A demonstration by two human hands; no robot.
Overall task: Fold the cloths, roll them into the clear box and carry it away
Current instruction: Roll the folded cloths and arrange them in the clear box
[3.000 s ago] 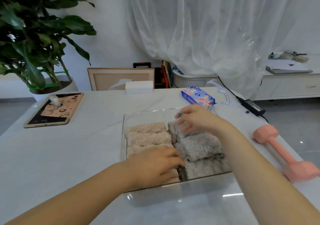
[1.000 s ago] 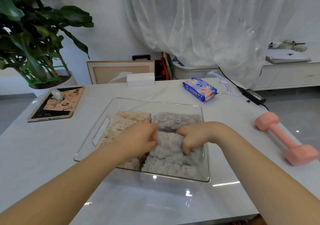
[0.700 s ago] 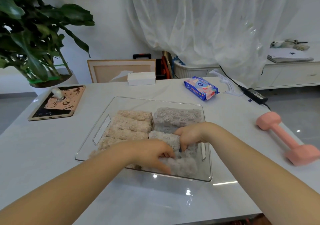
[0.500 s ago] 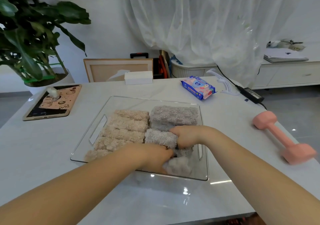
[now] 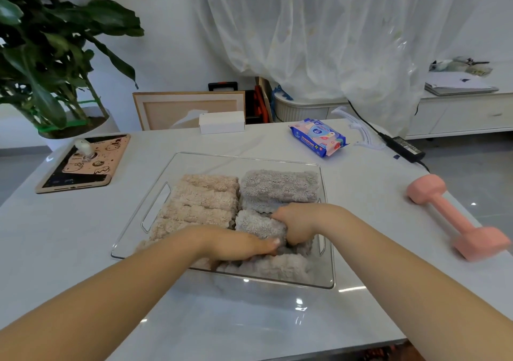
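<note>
Gripping the grey roll (image 5: 259, 223) with our right hand (image 5: 298, 221), we have slid the left hand (image 5: 238, 245) flat to 6 o'clock in the box (image 5: 211, 164), so carrying looks near.

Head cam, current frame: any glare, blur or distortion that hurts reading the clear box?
Head view: specular spots on the glossy table right before the clear box, whose near wall shows mostly as reflections. Head view: pink dumbbell smeared at its near end. Head view: forearms balloon toward the bottom corners, wide-angle stretch. Right hand gripping the grey roll is sharp.
</note>
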